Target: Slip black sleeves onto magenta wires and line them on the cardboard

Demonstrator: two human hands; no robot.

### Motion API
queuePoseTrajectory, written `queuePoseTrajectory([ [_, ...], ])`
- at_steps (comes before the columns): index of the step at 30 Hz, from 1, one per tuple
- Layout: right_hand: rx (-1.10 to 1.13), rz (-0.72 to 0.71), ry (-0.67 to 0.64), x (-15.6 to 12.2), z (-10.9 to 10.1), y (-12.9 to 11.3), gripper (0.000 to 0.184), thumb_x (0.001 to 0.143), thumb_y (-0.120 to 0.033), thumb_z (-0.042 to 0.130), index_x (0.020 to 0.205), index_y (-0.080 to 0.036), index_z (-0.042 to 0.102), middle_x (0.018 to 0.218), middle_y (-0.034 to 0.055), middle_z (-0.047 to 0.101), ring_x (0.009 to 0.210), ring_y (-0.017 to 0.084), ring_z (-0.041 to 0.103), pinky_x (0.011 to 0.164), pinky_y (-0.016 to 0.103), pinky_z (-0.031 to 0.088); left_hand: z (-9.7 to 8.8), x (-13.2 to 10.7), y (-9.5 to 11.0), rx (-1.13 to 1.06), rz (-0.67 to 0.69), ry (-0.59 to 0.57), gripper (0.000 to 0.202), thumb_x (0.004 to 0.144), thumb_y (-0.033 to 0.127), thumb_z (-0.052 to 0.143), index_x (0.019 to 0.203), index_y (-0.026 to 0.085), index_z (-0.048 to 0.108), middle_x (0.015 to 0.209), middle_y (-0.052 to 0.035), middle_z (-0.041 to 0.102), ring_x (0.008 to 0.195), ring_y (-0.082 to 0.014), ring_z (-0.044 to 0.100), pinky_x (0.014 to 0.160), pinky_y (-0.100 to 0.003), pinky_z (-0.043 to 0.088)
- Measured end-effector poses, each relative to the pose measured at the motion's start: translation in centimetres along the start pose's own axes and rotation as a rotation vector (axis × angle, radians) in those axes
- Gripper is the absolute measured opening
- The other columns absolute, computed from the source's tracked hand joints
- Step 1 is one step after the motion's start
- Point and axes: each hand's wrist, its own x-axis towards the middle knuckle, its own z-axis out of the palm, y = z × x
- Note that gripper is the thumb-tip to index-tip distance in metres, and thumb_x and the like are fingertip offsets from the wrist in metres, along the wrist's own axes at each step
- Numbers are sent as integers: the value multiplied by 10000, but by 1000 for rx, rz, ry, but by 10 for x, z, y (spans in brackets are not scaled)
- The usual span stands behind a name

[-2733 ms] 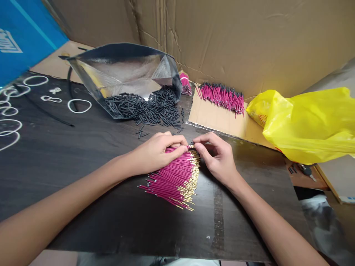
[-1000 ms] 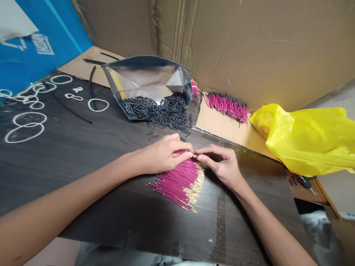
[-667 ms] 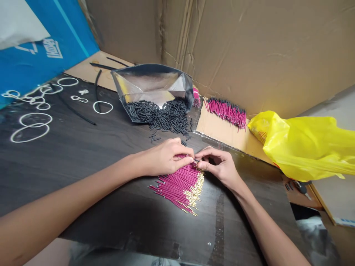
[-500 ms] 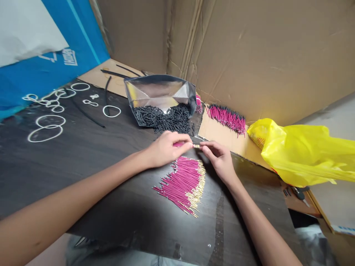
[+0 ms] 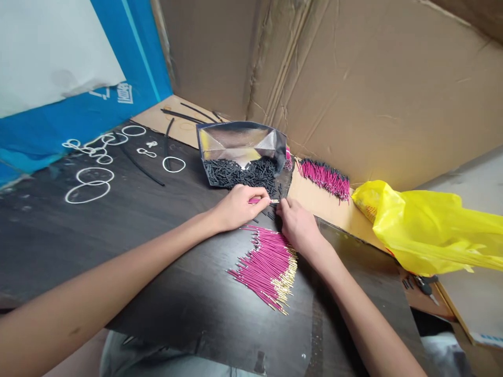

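My left hand (image 5: 238,207) pinches a single pink wire with a gold tip (image 5: 264,200), held just above the dark table (image 5: 118,230). My right hand (image 5: 296,225) lies palm down right of it, its fingertips among the loose black sleeves (image 5: 271,213) at the edge of the black sleeve pile (image 5: 241,173); what they hold, if anything, is hidden. A fan of pink gold-tipped wires (image 5: 267,267) lies on the table below both hands. The sleeves spill from an open silver foil bag (image 5: 239,149).
More pink wires with black ends (image 5: 326,177) lie on a cardboard sheet (image 5: 314,201) at the back. A yellow plastic bag (image 5: 428,230) sits at right. White rubber bands (image 5: 92,183) and black tubing (image 5: 143,168) lie at left. Cardboard walls and a blue box (image 5: 78,104) close the back.
Both hands have lifted off the pink wire fan and moved up toward the black sleeves; the left carries one wire. The camera tilted upward.
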Motion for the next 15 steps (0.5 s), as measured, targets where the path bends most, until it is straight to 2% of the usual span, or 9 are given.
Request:
queuePoseTrajectory([
  [2, 132, 11, 43, -12, -4, 1, 126, 972, -95, 448, 963, -202, 513, 967, 114, 628, 861, 245, 588, 674, 333, 426, 0, -1, 3, 6, 18, -30, 258, 947, 293, 561, 841, 157, 754, 603, 25, 624, 581, -114, 508, 618, -256, 349],
  [5, 507, 132, 160, -36, -9, 4, 97, 1031, -206, 435, 951, -222, 488, 878, 44, 614, 767, 184, 571, 696, 309, 447, 0, -2, 7, -24, 42, -56, 259, 949, 306, 568, 828, 171, 753, 605, 23, 618, 599, -122, 525, 632, -258, 365],
  [9, 942, 281, 195, -59, -4, 9, 149, 1020, -338, 533, 925, -223, 538, 826, 1, 590, 640, 128, 520, 609, 270, 427, 4, -5, 14, -28, 48, -99, 256, 942, 335, 583, 841, 188, 767, 659, 5, 653, 640, -138, 556, 663, -268, 390],
  [12, 1120, 257, 206, -61, 1, 14, 122, 955, -316, 652, 945, -221, 576, 840, -3, 593, 688, 128, 541, 646, 273, 448, 8, -7, 18, -6, 64, -137, 261, 940, 331, 574, 818, 194, 759, 678, -6, 671, 680, -154, 558, 702, -281, 400],
  [15, 1164, 223, 208, -57, 1, 19, 113, 924, -285, 699, 941, -215, 612, 849, -5, 600, 721, 122, 554, 683, 272, 456, 10, -7, 20, -9, 78, -171, 261, 943, 335, 567, 812, 196, 745, 707, -7, 695, 706, -161, 550, 720, -285, 401],
])
